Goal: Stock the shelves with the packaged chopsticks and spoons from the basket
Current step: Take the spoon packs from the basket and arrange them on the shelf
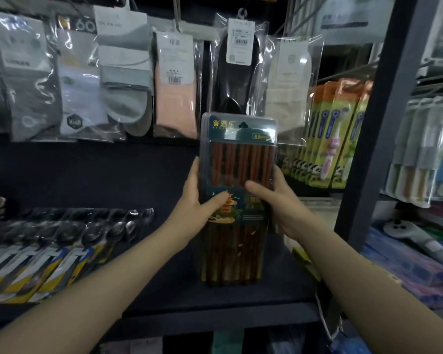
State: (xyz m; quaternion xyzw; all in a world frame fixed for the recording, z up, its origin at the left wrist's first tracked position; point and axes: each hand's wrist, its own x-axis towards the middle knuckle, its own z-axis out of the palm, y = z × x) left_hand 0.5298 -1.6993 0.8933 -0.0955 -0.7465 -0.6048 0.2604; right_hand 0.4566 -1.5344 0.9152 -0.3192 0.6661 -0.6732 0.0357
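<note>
Two hands held one chopstick pack (237, 190) upright over the dark shelf (164, 290), its lower edge at or just above the shelf top; we could not tell whether it touched. Our left hand (197, 210) gripped the left edge with the thumb curled across the printed label, and our right hand (274, 200) gripped the right edge with the thumb laid over the front. Both hands were wrapped around the pack near its middle.

We judged the pack stiff and light: a clear hard plastic shell over a row of reddish-brown sticks, so it would hold its shape and not sag. The shell looked glossy and could slide in a loose grip, so taking it by both long edges near the middle, as we had it, seemed the safe hold. Its flat bottom looked narrow, so it might tip if stood up unsupported.

As for containers, no basket showed in our view. To the left on the shelf lay a fanned row of spoon packs (62, 251), overlapping one another. Behind the pack hung bagged socks (174, 85), and bagged toothbrushes (335, 134) stood to the right, near a grey upright post (374, 123).
</note>
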